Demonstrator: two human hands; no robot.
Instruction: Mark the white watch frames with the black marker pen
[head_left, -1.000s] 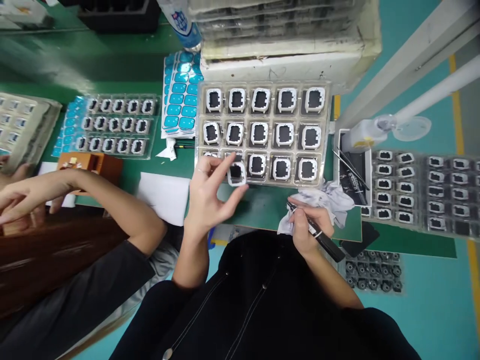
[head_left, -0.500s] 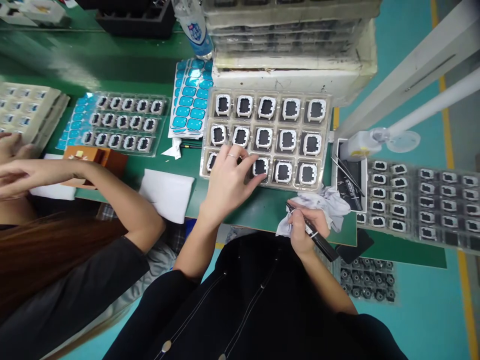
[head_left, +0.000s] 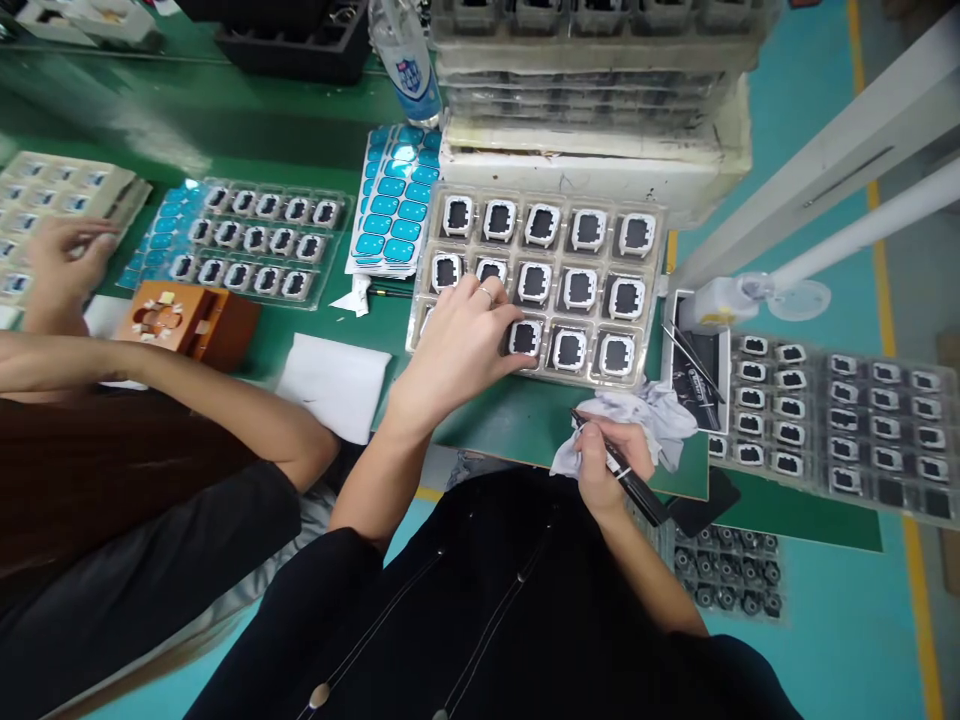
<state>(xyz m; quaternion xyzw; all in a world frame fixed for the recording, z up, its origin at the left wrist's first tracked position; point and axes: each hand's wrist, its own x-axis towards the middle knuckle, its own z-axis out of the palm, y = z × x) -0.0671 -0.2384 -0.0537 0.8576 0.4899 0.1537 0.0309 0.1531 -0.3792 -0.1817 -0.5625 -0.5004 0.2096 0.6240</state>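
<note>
A clear plastic tray (head_left: 651, 300) in front of me holds three rows of white square frames with black centres (head_left: 581, 288). My left hand (head_left: 457, 345) lies palm down on the tray's near left corner. Its fingers curl over the second cell of the near row and hide what is in it. The thumb reaches the frame in the third cell (head_left: 525, 337). Near the table's front edge, my right hand (head_left: 604, 460) grips a black pen (head_left: 634, 485) together with a crumpled grey-white cloth (head_left: 660, 410).
A co-worker sits at my left, one forearm (head_left: 210, 385) across the table edge and a hand (head_left: 64, 265) at a far-left tray. An orange-brown jig (head_left: 187, 320), white paper (head_left: 334, 385), blue sticker sheets (head_left: 394, 215), stacked trays (head_left: 592, 100) and a right-hand parts tray (head_left: 832, 420) surround me.
One second ago my left hand held a white frame up above the near row. It has come down onto the tray and stayed there. The co-worker's hand moved up to the far-left tray.
</note>
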